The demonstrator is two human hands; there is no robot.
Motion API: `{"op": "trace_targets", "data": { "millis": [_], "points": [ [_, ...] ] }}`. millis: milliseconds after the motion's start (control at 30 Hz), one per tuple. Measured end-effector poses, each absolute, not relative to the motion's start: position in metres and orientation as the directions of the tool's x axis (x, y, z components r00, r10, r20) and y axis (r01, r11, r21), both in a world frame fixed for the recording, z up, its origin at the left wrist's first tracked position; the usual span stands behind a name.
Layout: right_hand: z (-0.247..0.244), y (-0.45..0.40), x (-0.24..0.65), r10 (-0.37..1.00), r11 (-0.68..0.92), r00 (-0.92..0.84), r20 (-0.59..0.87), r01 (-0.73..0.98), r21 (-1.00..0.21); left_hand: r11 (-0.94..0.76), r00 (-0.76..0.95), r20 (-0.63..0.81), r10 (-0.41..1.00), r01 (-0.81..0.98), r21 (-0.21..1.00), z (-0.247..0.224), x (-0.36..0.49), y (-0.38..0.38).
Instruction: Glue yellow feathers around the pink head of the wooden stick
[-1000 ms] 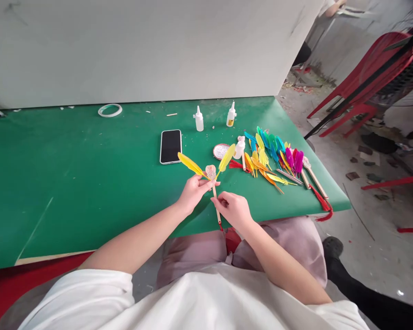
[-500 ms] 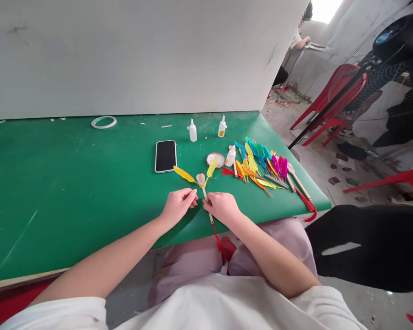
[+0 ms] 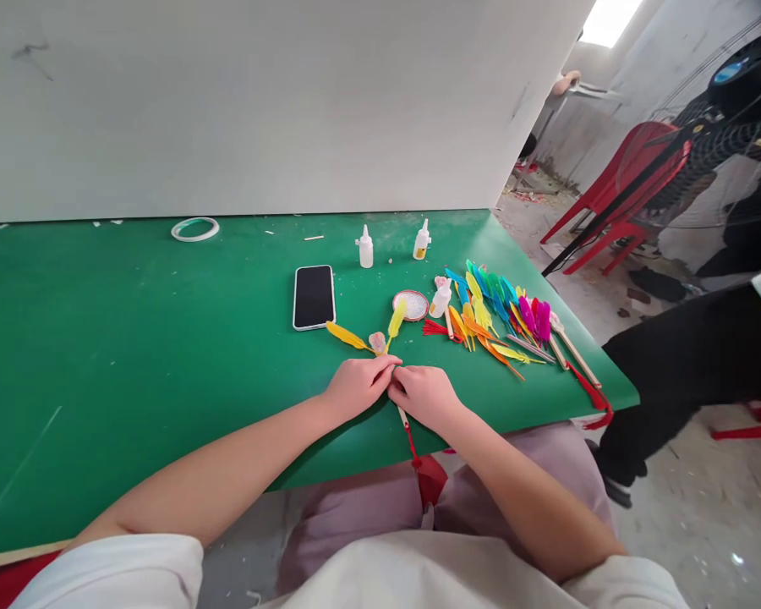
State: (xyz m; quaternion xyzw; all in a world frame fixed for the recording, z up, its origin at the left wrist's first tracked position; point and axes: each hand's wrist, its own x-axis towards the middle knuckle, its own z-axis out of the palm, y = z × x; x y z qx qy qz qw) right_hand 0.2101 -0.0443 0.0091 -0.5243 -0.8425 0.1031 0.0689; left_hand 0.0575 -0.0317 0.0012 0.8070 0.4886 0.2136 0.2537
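Note:
A slim wooden stick (image 3: 403, 417) with a red tassel lies between my hands at the table's front edge. Its small pinkish rounded top (image 3: 377, 342) is flanked by an orange-yellow feather (image 3: 347, 336) and a pale yellow feather (image 3: 396, 318). My right hand (image 3: 427, 396) is closed around the stick's middle. Fingers pinched, my left hand (image 3: 360, 387) is on the stick just below the feathers, its fingertips meeting my right hand. The fingers cover the spot where the feathers join the stick.
Beyond my hands are a phone (image 3: 314, 297), a round tin (image 3: 410, 305) and small white bottles (image 3: 366, 248). Loose coloured feathers (image 3: 495, 296) and other tasselled sticks (image 3: 577, 348) lie to the right. A tape roll (image 3: 194, 229) is at the back. A person's dark-trousered leg (image 3: 672, 364) is beside the table.
My left hand has moved right and closed onto the stick beside my right hand. At the right, the person in dark trousers has shifted. The view has turned slightly left.

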Motion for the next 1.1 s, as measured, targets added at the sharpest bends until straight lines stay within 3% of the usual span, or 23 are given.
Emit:
{"op": "trace_targets", "data": {
  "millis": [200,300,367,433,567,733,833,900,1000,1100],
  "points": [
    [0.018,-0.033,0.244,0.865,0.477,-0.501,0.028,0.805,-0.351,-0.413,0.462,0.087,0.883,0.675,0.612,0.002,0.055,-0.031],
    [0.025,-0.013,0.295,0.955,0.295,-0.261,0.14,0.866,-0.403,-0.412,0.462,0.088,0.883,0.671,0.616,0.002,0.055,-0.031],
    [0.027,0.001,0.33,0.976,0.138,-0.065,0.207,0.922,-0.362,-0.411,0.463,0.085,0.882,0.67,0.618,0.002,0.055,-0.03],
    [0.025,0.01,0.357,0.986,0.023,0.021,0.164,0.965,-0.262,-0.405,0.46,0.08,0.885,0.672,0.62,0.002,0.055,-0.03],
    [0.015,0.015,0.374,0.999,-0.015,0.024,0.048,0.983,-0.185,-0.396,0.457,0.072,0.887,0.671,0.627,0.001,0.056,-0.029],
    [0.009,0.015,0.364,0.993,-0.061,0.08,0.085,0.978,-0.2,-0.375,0.445,0.055,0.894,0.673,0.638,0.0,0.055,-0.029],
    [0.009,0.016,0.362,0.987,-0.085,0.127,0.098,0.933,-0.349,-0.373,0.443,0.057,0.895,0.672,0.64,-0.001,0.055,-0.029],
    [0.01,0.017,0.363,0.974,-0.112,0.201,0.106,0.829,-0.547,-0.371,0.437,0.06,0.898,0.673,0.64,-0.002,0.054,-0.029],
    [0.01,0.018,0.362,0.968,-0.096,0.249,0.037,0.503,-0.859,-0.363,0.429,0.056,0.901,0.678,0.639,-0.002,0.055,-0.028],
    [0.012,0.018,0.359,0.98,-0.11,0.187,-0.07,0.211,-0.971,-0.351,0.421,0.048,0.906,0.681,0.642,-0.001,0.055,-0.028]
  ]
}}
